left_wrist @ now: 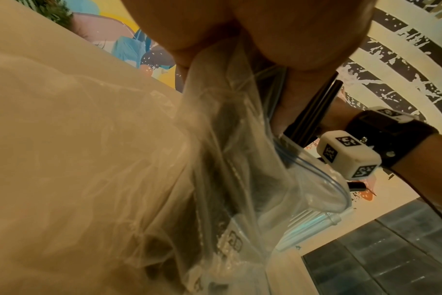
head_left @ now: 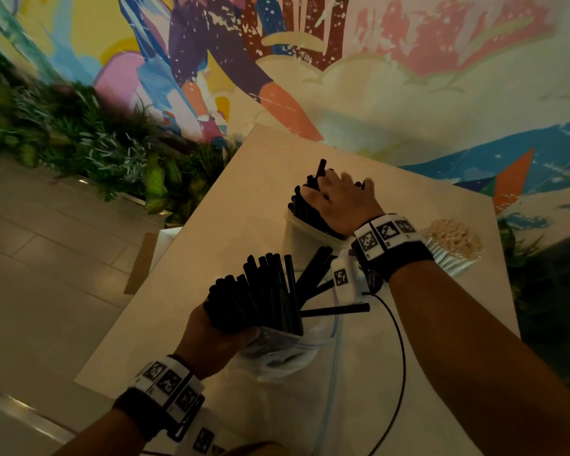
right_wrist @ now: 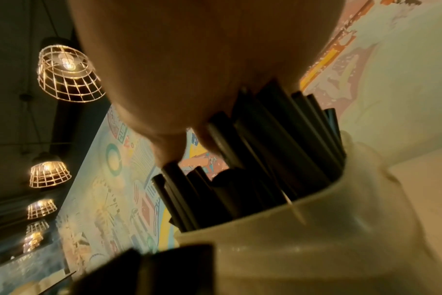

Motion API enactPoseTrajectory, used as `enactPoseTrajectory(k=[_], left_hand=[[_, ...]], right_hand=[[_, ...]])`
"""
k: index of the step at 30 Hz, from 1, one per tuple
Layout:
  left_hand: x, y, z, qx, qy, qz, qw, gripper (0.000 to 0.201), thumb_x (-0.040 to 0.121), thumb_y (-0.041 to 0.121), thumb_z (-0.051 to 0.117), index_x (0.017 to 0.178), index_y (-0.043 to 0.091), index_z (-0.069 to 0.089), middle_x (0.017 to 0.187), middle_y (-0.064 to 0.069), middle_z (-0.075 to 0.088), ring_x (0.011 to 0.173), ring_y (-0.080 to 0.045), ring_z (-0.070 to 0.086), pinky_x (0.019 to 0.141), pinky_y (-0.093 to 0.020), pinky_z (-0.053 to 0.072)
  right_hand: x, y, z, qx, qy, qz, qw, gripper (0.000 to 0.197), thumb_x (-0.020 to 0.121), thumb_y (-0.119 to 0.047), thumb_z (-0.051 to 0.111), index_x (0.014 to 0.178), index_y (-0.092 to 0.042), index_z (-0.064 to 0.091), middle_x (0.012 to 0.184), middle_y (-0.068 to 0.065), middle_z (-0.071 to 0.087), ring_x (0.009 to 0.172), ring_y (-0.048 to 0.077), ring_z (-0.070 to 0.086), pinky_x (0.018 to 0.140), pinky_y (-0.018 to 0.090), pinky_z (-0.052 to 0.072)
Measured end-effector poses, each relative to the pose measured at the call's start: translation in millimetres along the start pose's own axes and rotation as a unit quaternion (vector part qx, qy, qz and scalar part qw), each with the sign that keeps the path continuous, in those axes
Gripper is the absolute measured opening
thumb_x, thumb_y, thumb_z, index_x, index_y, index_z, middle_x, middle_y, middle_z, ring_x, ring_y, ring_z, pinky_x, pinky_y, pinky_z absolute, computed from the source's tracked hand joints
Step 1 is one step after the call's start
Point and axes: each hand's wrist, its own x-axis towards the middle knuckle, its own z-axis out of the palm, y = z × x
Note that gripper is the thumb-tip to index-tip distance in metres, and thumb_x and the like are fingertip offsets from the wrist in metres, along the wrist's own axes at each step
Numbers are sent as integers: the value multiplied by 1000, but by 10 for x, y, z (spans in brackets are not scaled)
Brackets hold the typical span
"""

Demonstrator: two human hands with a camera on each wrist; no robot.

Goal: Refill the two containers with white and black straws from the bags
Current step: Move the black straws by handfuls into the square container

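Note:
My left hand (head_left: 208, 337) grips a clear zip bag (head_left: 277, 353) near its mouth, with a bundle of black straws (head_left: 260, 291) fanning up out of it. Up close, the bag (left_wrist: 227, 159) hangs crumpled below my fingers. My right hand (head_left: 343, 199) lies with straight fingers on the tops of the black straws (head_left: 305, 209) that stand in a white container (head_left: 300, 238); one straw pokes up past the fingertips. From the right wrist, my palm (right_wrist: 189, 59) presses on those straws (right_wrist: 253, 149) above the container rim (right_wrist: 316, 229). A second container of white straws (head_left: 454, 241) stands behind my right wrist.
The pale table (head_left: 231, 209) ends in an edge on the left, with tiled floor, a cardboard box (head_left: 145, 258) and plants beyond. One loose black straw (head_left: 336, 309) lies beside the bag. A thin black cable (head_left: 399, 340) runs down from my right wrist.

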Motion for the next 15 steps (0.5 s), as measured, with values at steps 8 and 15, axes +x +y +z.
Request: enactPoseTrajectory(k=[8,15], left_hand=[[17,-74,-9,14,4,-12,1000,44,63,0,83,86,31,62,88,12,64,81,10,62,66,-10,50],[22,-128,-3,-12,12,-19,1000,39,55,20,86,86,30,65,87,9,68,84,3,65,69,-16,52]], right_hand=[[-381,25,-207,266,310,17,913,47,90,-52,51,118,-16,64,126,2,63,117,17,57,102,34,42],[-1192,801,195,367,325,185,851,20,86,-13,65,106,-19,68,96,0,70,91,18,64,89,37,53]])
